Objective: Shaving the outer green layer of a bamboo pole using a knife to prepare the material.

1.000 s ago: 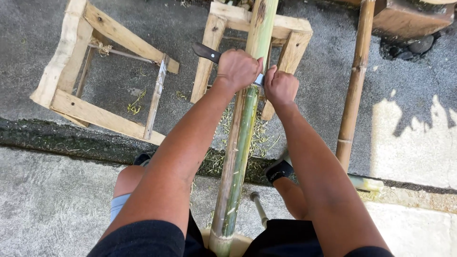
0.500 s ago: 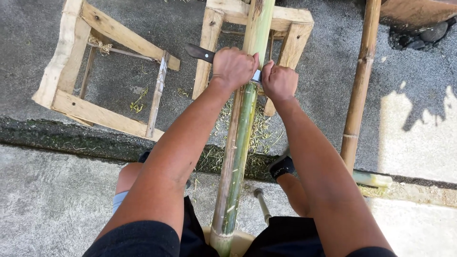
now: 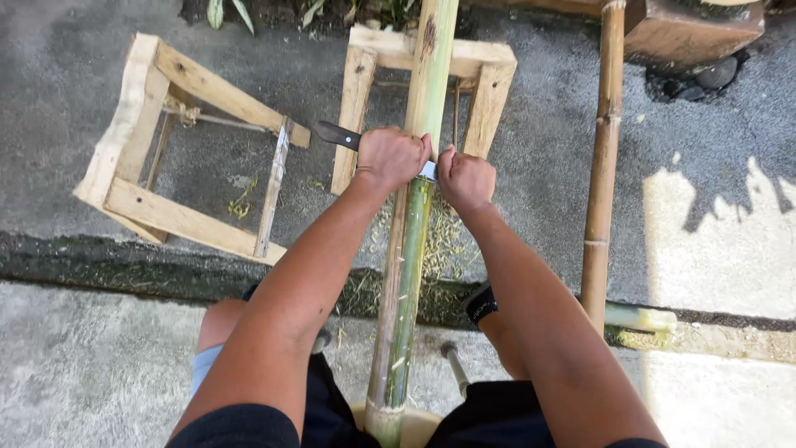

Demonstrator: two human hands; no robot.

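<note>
I see a long green bamboo pole (image 3: 412,274) running lengthwise from between the knees up over a wooden frame, part of its skin scraped pale. A knife (image 3: 348,138) lies crosswise on it: dark handle sticking out left, bright blade edge showing at the pole.

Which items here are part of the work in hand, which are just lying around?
In use:
left hand
right hand
knife, held across the pole
green bamboo pole
wooden stand under the pole

Lying about:
tipped wooden stand
brown bamboo pole
wooden block
</note>
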